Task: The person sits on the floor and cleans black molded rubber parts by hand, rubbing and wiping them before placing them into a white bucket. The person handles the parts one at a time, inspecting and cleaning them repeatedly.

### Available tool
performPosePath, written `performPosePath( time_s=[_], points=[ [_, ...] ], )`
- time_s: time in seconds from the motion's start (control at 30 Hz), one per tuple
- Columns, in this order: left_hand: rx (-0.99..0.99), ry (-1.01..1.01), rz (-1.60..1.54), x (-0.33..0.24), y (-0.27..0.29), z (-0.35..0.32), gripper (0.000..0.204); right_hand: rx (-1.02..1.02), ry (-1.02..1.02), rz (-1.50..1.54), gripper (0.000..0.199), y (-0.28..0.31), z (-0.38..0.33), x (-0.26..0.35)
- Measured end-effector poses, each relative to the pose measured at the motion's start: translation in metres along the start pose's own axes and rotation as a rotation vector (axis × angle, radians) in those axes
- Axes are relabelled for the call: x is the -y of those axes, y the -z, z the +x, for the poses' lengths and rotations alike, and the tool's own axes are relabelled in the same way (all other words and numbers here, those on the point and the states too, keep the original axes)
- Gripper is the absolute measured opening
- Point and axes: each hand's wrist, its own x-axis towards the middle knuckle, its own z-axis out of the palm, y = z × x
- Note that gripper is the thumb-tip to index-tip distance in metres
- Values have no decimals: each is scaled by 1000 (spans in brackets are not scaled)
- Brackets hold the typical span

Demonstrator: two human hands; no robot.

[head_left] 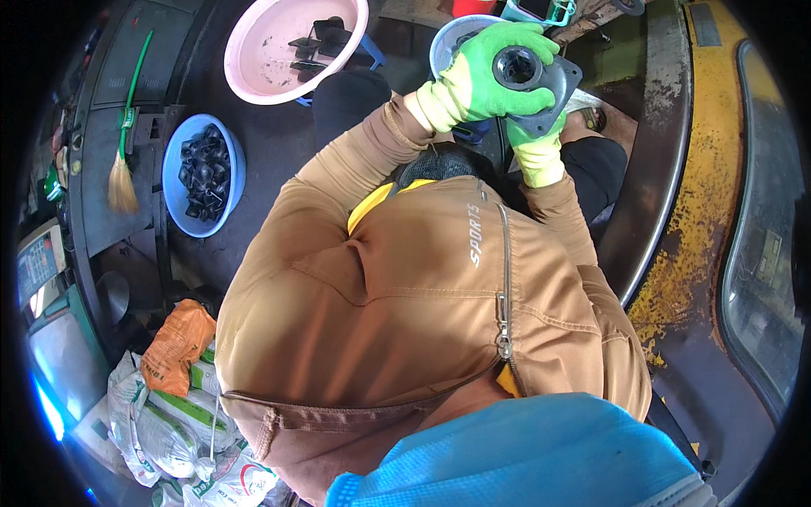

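Observation:
Both of my hands wear green and yellow gloves and are raised ahead of me, closed around a black flanged part [559, 84]. The part has a round, hollow collar and a flat plate with holes near its corners. My left hand [486, 72] wraps its fingers around the collar, which points up. From below, my right hand [541, 144] grips the plate side, its fingers partly hidden behind the part. Just behind my left hand stands a light blue basin [441, 51], mostly covered by the glove, with dark pieces inside.
A pink basin [245, 51] holding several black parts stands at the far left. Nearer, a blue basin [168, 169] is full of black pieces. A broom [123, 182] leans at left, above stuffed sacks [169, 431]. A worn yellow machine panel [684, 253] borders my right side.

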Motion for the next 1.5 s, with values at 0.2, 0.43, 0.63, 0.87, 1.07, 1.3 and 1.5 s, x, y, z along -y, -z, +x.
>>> performPosePath(
  time_s=[0.2,0.43,0.63,0.87,1.07,1.3,1.5],
  points=[
    [130,115,-115,-14,14,3,39,339,110,-284,45,26,13,12],
    [373,81,-207,-11,22,4,36,606,-59,-160,45,44,12,15],
    [622,253,-376,-11,26,6,37,801,-223,-50,47,59,6,14],
    [866,238,-436,4,34,17,46,417,-732,526,44,33,-13,9],
    [227,175,114,-2,23,17,67,327,-26,-147,48,36,14,-6],
    [-91,144,-87,-1,-12,-6,47,27,126,-278,45,4,0,-9],
    [84,159,-87,-16,10,-1,46,261,119,-277,40,21,18,21]
  ],
)
